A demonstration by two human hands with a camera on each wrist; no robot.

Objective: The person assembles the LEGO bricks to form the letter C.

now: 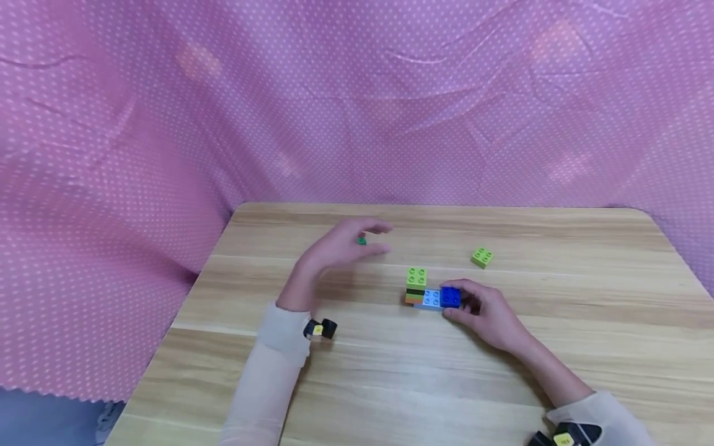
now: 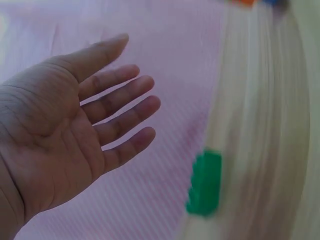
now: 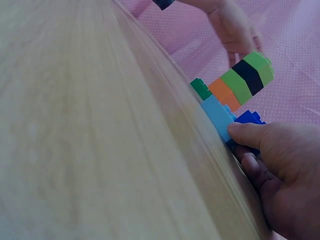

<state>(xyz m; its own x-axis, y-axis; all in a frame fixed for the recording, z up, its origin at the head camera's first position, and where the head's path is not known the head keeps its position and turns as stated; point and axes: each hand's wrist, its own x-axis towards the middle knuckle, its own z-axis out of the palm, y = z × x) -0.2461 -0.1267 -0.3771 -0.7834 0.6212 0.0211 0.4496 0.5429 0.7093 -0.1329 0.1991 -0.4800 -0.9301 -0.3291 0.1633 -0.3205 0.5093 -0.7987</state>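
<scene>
My left hand (image 1: 340, 244) hovers over the far left part of the table, its fingers spread apart from the thumb and holding nothing. Near it lies a small dark green brick (image 1: 362, 241), blurred in the left wrist view (image 2: 205, 184). My right hand (image 1: 493, 316) grips the right end of a toy brick build between thumb and fingers. That build has a light blue base brick (image 3: 216, 118), a dark blue brick (image 1: 450, 297) at the held end, and a stack of orange, light green, black and light green bricks (image 3: 257, 67) at the other end.
A loose light green brick (image 1: 482, 257) lies beyond my right hand. The wooden table (image 1: 390, 384) runs back to a pink dotted cloth (image 1: 357, 124), which also hangs along the left side. Each wrist carries a black camera strap (image 1: 319, 329).
</scene>
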